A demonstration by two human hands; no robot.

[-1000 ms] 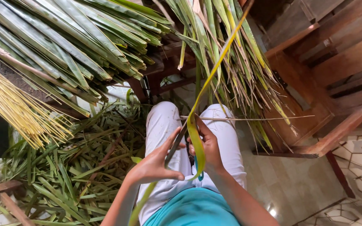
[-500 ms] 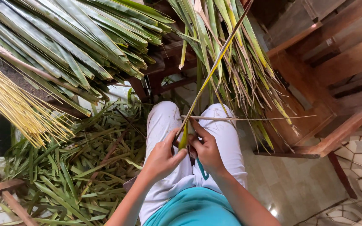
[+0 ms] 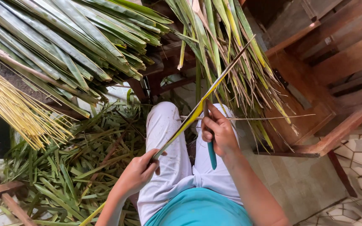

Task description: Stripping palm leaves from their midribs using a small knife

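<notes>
My left hand (image 3: 138, 171) pinches the lower end of a long yellow-green palm leaf strip (image 3: 189, 118) that runs diagonally up to the right. My right hand (image 3: 218, 130) grips a knife with a teal handle (image 3: 211, 155). Its blade presses against the strip near the middle, above my lap. I am seated, with white trousers (image 3: 164, 125) and a teal shirt (image 3: 200, 209) showing below the hands. A thin bare leaf rib (image 3: 269, 118) lies across my right knee and sticks out to the right.
A bundle of green palm fronds (image 3: 63, 37) hangs at the upper left and another bundle (image 3: 231, 50) in the middle. Yellow stripped ribs (image 3: 17, 109) fan out at left. Cut leaf scraps (image 3: 72, 167) cover the floor at left. Wooden furniture (image 3: 327, 62) stands at right on tiles.
My hands have drawn apart along the strip: the left pulled down and left, the right moved up with the knife. The strip now lies flatter across my lap.
</notes>
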